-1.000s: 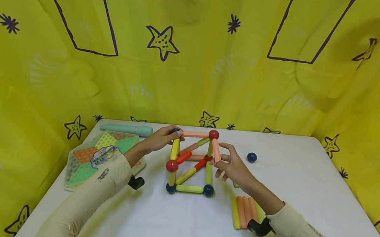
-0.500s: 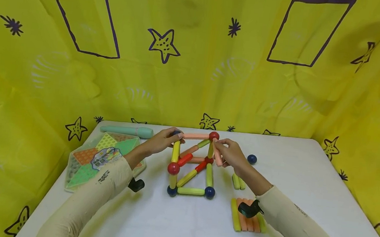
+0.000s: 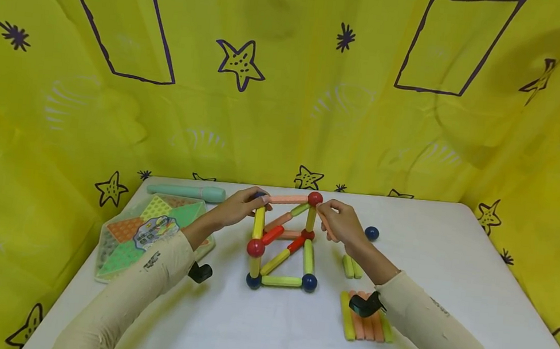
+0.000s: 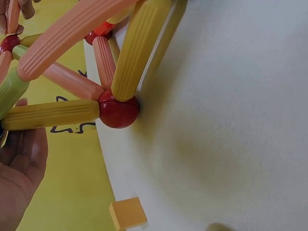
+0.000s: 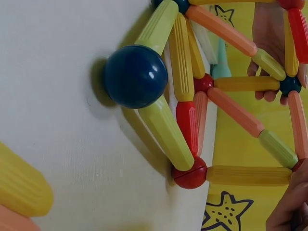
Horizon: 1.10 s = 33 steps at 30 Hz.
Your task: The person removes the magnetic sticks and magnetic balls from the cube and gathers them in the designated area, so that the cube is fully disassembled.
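Note:
A cube-like frame of magnetic sticks and balls stands on the white table. At its upper back left corner, my left hand [image 3: 240,207] holds the blue ball [image 5: 289,85], seen in the right wrist view beside the fingers. Beyond the upper right, my right hand [image 3: 343,223] pinches a salmon stick [image 3: 326,226], whose upper end is right at the red ball [image 3: 315,198]. A salmon stick [image 3: 288,199] spans the two upper back balls. Yellow sticks [image 4: 53,114] and red-and-yellow diagonals brace the sides. Blue balls [image 5: 136,76] sit at the lower front corners.
Right of the frame lie a loose blue ball [image 3: 372,233], two short green sticks [image 3: 351,267] and a row of yellow and salmon sticks [image 3: 349,320]. On the left are a patterned hexagonal box [image 3: 118,248] and a mint-green cylinder [image 3: 187,191]. A yellow curtain [image 3: 286,123] borders the table.
My right hand has moved up and left toward the upper red ball, and the salmon stick in it has turned. The left hand stays at its corner.

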Each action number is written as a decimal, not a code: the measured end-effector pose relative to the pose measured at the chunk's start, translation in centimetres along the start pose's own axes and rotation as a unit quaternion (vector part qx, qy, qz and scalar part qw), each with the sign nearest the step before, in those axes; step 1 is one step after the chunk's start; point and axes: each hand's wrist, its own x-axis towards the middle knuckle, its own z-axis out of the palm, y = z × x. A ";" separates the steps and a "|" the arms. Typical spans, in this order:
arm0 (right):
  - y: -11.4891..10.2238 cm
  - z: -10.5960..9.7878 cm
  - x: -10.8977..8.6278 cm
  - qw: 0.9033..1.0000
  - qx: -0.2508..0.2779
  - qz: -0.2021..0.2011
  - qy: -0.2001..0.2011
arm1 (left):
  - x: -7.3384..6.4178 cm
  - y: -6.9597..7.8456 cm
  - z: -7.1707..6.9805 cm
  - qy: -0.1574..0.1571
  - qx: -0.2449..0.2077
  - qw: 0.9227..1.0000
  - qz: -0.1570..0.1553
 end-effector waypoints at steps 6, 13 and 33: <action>0.2 -0.9 -0.4 0.999 -0.020 0.014 -0.041 | 0.1 0.0 0.1 -0.002 0.004 1.000 -0.004; 1.1 -2.9 -1.7 0.991 -0.035 -0.024 -0.127 | 0.0 0.3 0.1 -0.001 0.004 1.000 -0.003; 7.7 -10.8 -5.4 0.975 -0.110 -0.043 -0.190 | -0.2 0.3 0.1 -0.003 0.000 1.000 -0.009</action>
